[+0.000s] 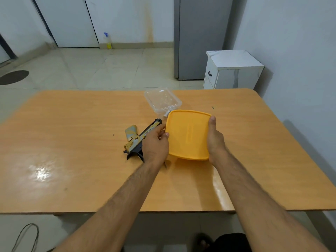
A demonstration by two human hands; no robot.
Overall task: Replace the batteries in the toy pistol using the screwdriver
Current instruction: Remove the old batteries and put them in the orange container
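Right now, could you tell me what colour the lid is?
Yellow-orange lid, seen in the head view.

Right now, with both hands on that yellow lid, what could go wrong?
The left hand and right hand hold the yellow lid above the table, close beside the toy pistol; lowering it carelessly might knock the pistol. The lid may also hide small parts beneath it.
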